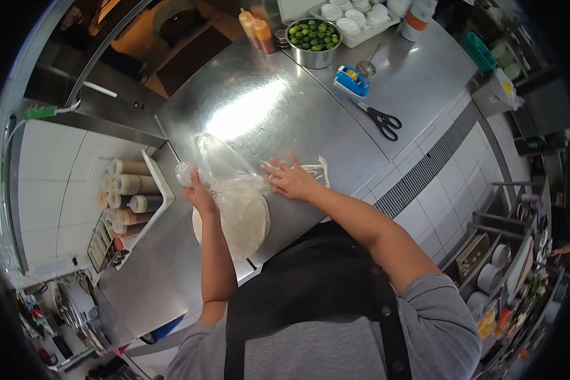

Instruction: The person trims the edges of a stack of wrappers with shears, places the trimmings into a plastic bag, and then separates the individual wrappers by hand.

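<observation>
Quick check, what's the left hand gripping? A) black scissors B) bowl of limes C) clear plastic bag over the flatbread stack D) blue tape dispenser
C: the left hand clutches the bunched top of the clear plastic bag above the flatbread stack, while the scissors lie far off on the steel counter.

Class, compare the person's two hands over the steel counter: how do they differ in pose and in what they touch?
The left hand is closed around the bunched top of a clear plastic bag, while the right hand lies open, fingers spread. The left hand is raised above the stack of flat round wrappers; the right hand rests low on the counter beside it. Both are bare.
</observation>
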A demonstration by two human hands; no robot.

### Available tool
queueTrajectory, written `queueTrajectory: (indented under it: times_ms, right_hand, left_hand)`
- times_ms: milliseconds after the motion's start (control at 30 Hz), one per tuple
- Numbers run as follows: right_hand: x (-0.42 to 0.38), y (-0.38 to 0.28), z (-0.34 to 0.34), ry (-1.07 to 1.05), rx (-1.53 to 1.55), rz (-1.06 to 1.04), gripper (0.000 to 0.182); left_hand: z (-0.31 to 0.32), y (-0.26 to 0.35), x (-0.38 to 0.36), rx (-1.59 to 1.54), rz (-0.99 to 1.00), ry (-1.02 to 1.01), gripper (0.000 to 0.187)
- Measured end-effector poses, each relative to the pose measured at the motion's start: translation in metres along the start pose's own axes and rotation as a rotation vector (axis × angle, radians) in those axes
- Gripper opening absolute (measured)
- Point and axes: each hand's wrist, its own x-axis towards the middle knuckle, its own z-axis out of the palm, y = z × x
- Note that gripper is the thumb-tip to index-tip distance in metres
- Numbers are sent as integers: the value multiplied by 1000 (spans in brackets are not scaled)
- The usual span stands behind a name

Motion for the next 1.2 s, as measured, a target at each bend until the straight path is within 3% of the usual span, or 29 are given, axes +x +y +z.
queueTrajectory:
  times_ms: [67,100,167,200,267,333,400,433,500,633,733,933,1000,1033,1100,1133,1200]
  right_hand:
    - [3,13,16,70,65,-312,41]
    - [0,20,13,71,62,-301,41]
    - [-11,40,-7,-232,406,-247,41]
    - [-17,46,-22,-237,404,-244,41]
    - [-30,60,-52,14,753,-12,44]
    - [-52,88,-80,104,420,-107,59]
    - [-78,99,-108,1,334,-26,98]
    - [-92,103,-112,-1,331,-35,98]
    - [-117,105,-115,-118,5,107,130]
    - [-120,125,-77,-18,55,169,139]
    - [-75,112,-72,42,-24,116,134]
    - [-10,106,-63,-65,-37,212,118]
    - [-4,103,-38,203,63,159,85]
    - [-1,99,-25,204,64,158,85]
    - [5,81,-11,321,233,217,50]
    - [4,77,-7,314,238,212,50]
    - [3,66,-18,282,119,225,31]
  left_hand:
    - [-6,0,2,17,-16,-11,23]
    - [-11,0,2,34,-31,1,23]
    - [-27,-3,9,36,-56,2,22]
    - [-34,-4,12,44,-79,13,20]
    - [-43,-6,16,56,-88,13,21]
    - [-49,-7,16,67,-91,23,22]
    - [-52,-9,17,49,-78,8,23]
    - [-54,-10,18,45,-75,16,23]
    - [-56,-12,18,35,-49,-13,24]
    - [-51,-10,9,38,-8,35,20]
    - [-58,-13,9,90,-5,2,20]
    - [-62,-1,6,124,7,-85,23]
    - [-60,3,2,97,-22,-88,23]
    - [-59,5,1,98,-21,-88,23]
    - [-61,8,-3,85,-8,-42,23]
    - [-67,4,-2,89,-11,-33,23]
    - [-78,1,3,124,-25,-39,21]
